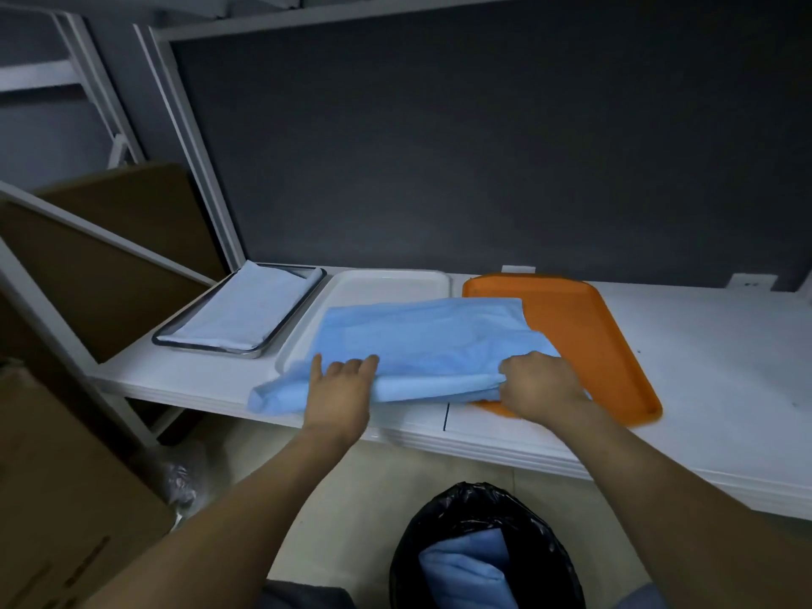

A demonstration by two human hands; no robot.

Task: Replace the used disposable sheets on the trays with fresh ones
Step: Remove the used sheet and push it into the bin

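both hands [338,389] [538,384] clamped on blue sheet [422,340] (over white tray [386,281])

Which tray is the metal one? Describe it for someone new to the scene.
On the white shelf, three trays sit in a row. The metal tray is leftmost, beside the white tray, with a thin shiny rim and a pale sheet inside.

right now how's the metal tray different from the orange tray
The metal tray is silver with a thin rim and sits at the far left; the orange tray is plastic and sits to the right. The metal tray holds a pale sheet laid inside it; the orange tray is bare, with only the blue sheet overlapping its left edge. Both are rectangular and lie flat on the white counter.
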